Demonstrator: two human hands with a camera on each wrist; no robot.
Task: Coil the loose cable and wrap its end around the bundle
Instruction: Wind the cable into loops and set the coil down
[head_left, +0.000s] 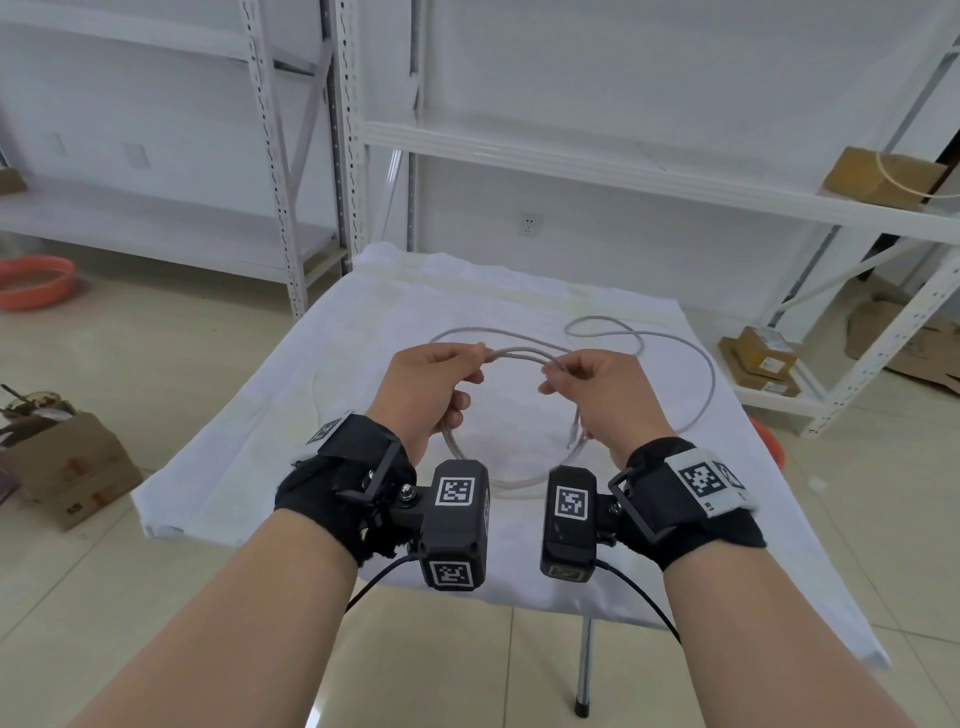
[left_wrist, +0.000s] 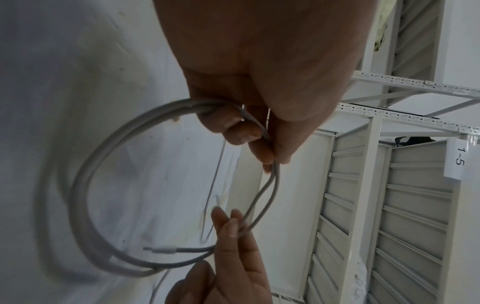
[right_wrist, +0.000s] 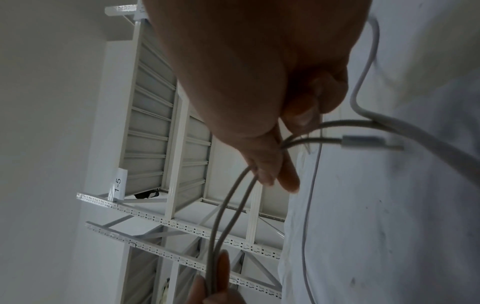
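A thin grey cable (head_left: 519, 354) is partly coiled into a loop held above a white-clothed table (head_left: 249, 441). My left hand (head_left: 431, 384) pinches two strands at the loop's left side (left_wrist: 262, 131). My right hand (head_left: 587, 384) pinches the same strands on the right (right_wrist: 270, 164). The loop hangs down between my wrists (head_left: 514, 480). A plug end (right_wrist: 369, 142) sticks out below my right hand (head_left: 573, 428). The rest of the cable (head_left: 691, 353) lies loose on the cloth to the right.
White metal shelving (head_left: 623, 171) stands behind the table. Cardboard boxes sit on a shelf (head_left: 878, 176), on the lower right rack (head_left: 763, 358) and on the floor at left (head_left: 67, 467). A red basin (head_left: 36, 280) lies on the floor far left.
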